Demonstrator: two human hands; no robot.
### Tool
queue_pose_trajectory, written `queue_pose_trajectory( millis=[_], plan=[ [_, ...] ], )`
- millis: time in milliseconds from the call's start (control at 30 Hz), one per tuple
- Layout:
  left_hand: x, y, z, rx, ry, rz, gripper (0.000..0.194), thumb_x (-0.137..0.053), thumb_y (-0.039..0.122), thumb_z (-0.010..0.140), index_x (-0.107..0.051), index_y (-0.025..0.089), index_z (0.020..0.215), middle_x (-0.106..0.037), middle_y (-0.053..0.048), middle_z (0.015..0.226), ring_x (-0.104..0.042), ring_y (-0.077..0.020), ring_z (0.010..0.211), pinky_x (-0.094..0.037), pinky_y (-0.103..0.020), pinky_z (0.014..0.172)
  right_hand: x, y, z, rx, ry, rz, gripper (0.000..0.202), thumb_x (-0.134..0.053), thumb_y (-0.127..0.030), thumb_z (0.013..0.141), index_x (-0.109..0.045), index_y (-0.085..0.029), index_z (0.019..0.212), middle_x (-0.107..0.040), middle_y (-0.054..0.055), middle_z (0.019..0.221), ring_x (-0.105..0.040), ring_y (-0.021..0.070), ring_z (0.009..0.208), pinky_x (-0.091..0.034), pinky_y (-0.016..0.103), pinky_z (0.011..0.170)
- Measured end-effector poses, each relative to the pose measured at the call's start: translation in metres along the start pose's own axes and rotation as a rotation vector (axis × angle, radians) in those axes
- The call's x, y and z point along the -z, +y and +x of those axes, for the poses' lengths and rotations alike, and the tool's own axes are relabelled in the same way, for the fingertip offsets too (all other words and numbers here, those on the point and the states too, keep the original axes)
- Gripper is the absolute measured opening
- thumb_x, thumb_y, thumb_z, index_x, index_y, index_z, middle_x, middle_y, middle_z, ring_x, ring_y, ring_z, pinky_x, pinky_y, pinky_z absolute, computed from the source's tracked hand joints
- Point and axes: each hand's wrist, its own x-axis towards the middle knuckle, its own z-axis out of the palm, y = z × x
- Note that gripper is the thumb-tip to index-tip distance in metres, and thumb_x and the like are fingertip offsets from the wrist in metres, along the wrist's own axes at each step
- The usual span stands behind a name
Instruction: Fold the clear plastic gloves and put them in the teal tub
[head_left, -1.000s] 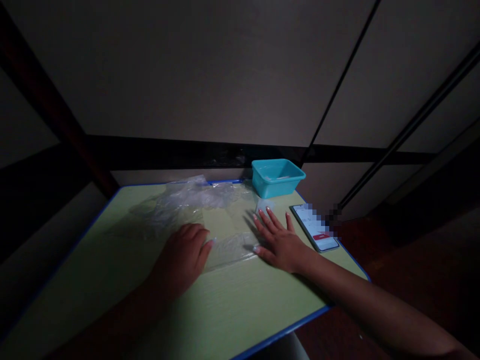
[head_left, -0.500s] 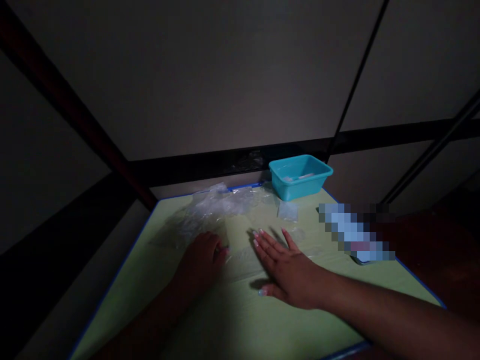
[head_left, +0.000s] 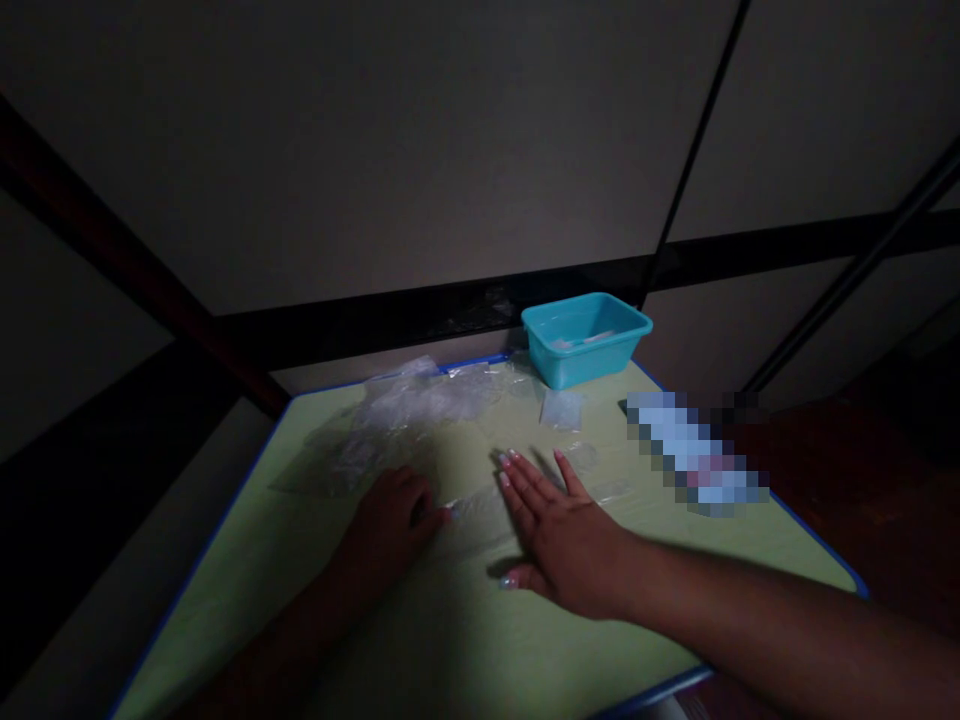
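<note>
A clear plastic bag [head_left: 480, 520] lies flat on the pale green table [head_left: 420, 650], between my two hands. At its left end my left hand [head_left: 394, 515] has curled fingers, with the thumb against the bag's edge; it appears to pinch the plastic, though the fingertips are partly hidden. My right hand [head_left: 570, 540] is spread out, palm down, its fingers lying over the bag's right part. Just beyond my left hand rests a loose heap of crumpled clear plastic bags [head_left: 420, 400].
A turquoise plastic basket [head_left: 585, 360] with a few pale items inside stands at the back right. Before it lies a small white packet [head_left: 561, 410]. A pixelated, blurred-out object [head_left: 694, 455] lies along the right edge. Wall panels [head_left: 420, 160] rise behind the table.
The view has shifted a little, so the table sits slightly further left and higher. Both hands keep nearly the same pose; my left hand's fingers have shifted slightly at the bag's edge.
</note>
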Motion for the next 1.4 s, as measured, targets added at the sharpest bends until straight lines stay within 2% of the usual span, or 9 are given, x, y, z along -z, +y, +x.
queue_pose_trajectory(
  millis=[233,433,567,667,867,1100,1233,1400],
  plan=[
    [0.000,0.001,-0.001,-0.024,0.015,-0.044,0.025,-0.055,0.038,0.080,-0.051,0.019,0.064,-0.054,-0.005,0.076,-0.048,-0.0246,0.079,-0.037,-0.035,0.071,-0.001,0.002,0.003,-0.117,0.003,-0.055,0.091,-0.027,-0.068,0.091,-0.022,0.004,0.146,-0.012,0.022,0.153,-0.005,0.0322,0.145,0.000,0.061,0.113],
    [0.006,0.006,-0.001,0.004,0.033,-0.091,0.028,-0.050,0.042,0.081,-0.055,0.020,0.065,-0.056,-0.005,0.076,-0.050,-0.0250,0.080,-0.038,-0.037,0.075,0.002,0.004,0.004,-0.120,-0.026,-0.048,0.087,-0.025,-0.066,0.093,-0.021,0.001,0.147,-0.008,0.018,0.154,-0.002,0.0300,0.146,0.002,0.062,0.112],
    [0.006,0.011,-0.003,0.060,0.013,-0.140,0.031,-0.046,0.045,0.083,-0.053,0.020,0.066,-0.058,-0.002,0.070,-0.053,-0.0213,0.069,-0.040,-0.031,0.064,0.004,0.003,0.004,-0.116,-0.043,-0.038,0.086,-0.026,-0.065,0.093,-0.019,0.002,0.147,-0.009,0.018,0.155,-0.002,0.0289,0.146,0.002,0.062,0.113],
    [0.005,0.011,-0.006,0.142,-0.027,-0.218,0.032,-0.045,0.050,0.084,-0.054,0.021,0.074,-0.058,0.001,0.065,-0.054,-0.0190,0.061,-0.039,-0.028,0.056,0.008,0.002,0.004,-0.117,-0.047,-0.031,0.087,-0.026,-0.065,0.093,-0.018,0.001,0.148,-0.009,0.017,0.155,-0.002,0.0272,0.146,0.002,0.061,0.113],
    [0.001,0.011,-0.006,0.279,-0.122,-0.358,0.045,-0.051,0.055,0.076,-0.056,0.019,0.103,-0.067,-0.001,0.076,-0.061,-0.0228,0.067,-0.043,-0.031,0.062,0.014,0.000,0.003,-0.123,-0.061,-0.035,0.085,-0.021,-0.064,0.094,-0.018,0.001,0.148,-0.007,0.018,0.155,0.001,0.0253,0.146,0.003,0.060,0.113],
    [0.001,0.021,-0.009,0.205,-0.159,-0.363,0.056,-0.049,0.049,0.079,-0.046,0.019,0.126,-0.061,0.006,0.056,-0.059,-0.0223,0.056,-0.039,-0.029,0.056,0.015,0.000,0.003,-0.115,-0.058,-0.013,0.082,-0.020,-0.061,0.095,-0.017,0.002,0.148,-0.008,0.019,0.155,0.001,0.0253,0.146,0.004,0.059,0.113],
    [0.001,0.023,-0.009,0.163,-0.224,-0.393,0.058,-0.046,0.049,0.081,-0.044,0.019,0.130,-0.066,0.005,0.057,-0.061,-0.0218,0.055,-0.040,-0.029,0.057,0.015,0.001,0.003,-0.124,-0.073,0.003,0.083,-0.022,-0.062,0.095,-0.016,0.002,0.148,-0.008,0.019,0.155,0.001,0.0262,0.146,0.004,0.060,0.113],
    [0.004,0.022,-0.009,0.184,-0.182,-0.447,0.059,-0.048,0.048,0.080,-0.044,0.019,0.132,-0.068,0.005,0.057,-0.063,-0.0225,0.057,-0.039,-0.028,0.057,0.013,0.003,0.005,-0.133,-0.096,0.000,0.083,-0.023,-0.061,0.095,-0.013,0.000,0.149,-0.004,0.018,0.156,0.002,0.0272,0.146,0.002,0.062,0.112]
  ],
)
